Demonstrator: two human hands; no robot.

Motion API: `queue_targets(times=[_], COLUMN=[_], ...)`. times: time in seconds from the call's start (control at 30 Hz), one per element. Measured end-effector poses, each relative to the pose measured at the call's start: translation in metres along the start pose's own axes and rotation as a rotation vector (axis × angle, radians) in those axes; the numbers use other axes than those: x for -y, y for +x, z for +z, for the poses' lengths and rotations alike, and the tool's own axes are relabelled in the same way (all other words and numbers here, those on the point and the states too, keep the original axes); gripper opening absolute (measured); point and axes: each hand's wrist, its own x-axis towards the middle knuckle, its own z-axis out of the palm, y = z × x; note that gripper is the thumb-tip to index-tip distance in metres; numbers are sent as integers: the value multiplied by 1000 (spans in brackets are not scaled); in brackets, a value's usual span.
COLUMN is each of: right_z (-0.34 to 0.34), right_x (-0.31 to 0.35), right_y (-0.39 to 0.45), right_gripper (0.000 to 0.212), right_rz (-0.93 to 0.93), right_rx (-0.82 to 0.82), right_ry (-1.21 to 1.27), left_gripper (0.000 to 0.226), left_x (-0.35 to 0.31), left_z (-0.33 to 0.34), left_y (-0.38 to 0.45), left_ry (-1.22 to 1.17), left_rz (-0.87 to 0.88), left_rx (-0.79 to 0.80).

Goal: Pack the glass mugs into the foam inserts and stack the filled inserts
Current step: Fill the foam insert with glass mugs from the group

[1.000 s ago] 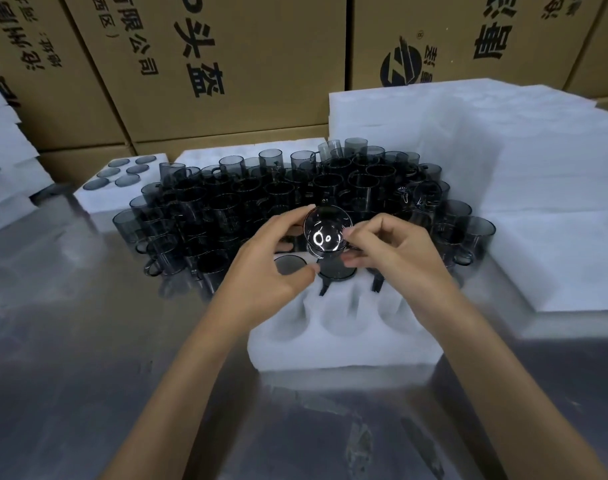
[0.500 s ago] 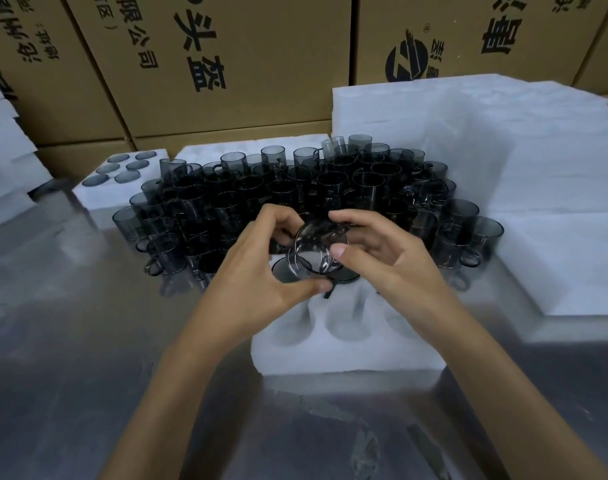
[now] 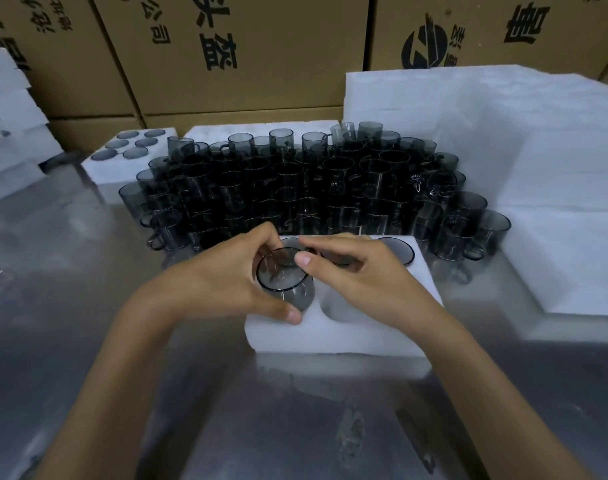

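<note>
A white foam insert lies on the metal table in front of me. My left hand grips a smoky glass mug, upright and partly sunk in the insert's near-left hole. My right hand pinches the same mug's rim with thumb and forefinger. Another mug sits in the far-right hole; others in the far row are partly hidden by my hands. Behind the insert stands a dense crowd of loose mugs.
A filled foam insert sits at the back left. Large stacks of white foam rise on the right, more foam at the left edge. Cardboard boxes line the back. The table is shiny metal.
Both hands turned the mug from lying sideways to upright and lowered it toward me into the near-left hole of the insert.
</note>
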Motion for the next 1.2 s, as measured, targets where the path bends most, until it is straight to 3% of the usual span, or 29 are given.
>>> queue_targets(times=[0.13,0.43,0.63,0.8,1.03,1.2], right_z=[0,0,-1,-3,-1,3], right_x=[1,-5,-7,-6,-3,-5], right_y=[1,1,2,1,-1,-1], right_gripper=[48,20,23,25,2,9], right_rz=[-6,18,16,-27,-100,-66], right_rx=[43,57,35,79,38,20], right_ry=[-6,-127,-156,-173,-105,-194], left_gripper=[63,58,37,46,41,34], left_x=[-2,3,15,20,28,33], left_z=[-2,-2,-14,-12,-13,-12], left_y=[-5,-7,-9,-4,-1,0], left_ry=[-31,-31,-122,-141,-214,-258], left_rz=[2,-17,78,123,123,118], left_rx=[8,78,108,150,186,187])
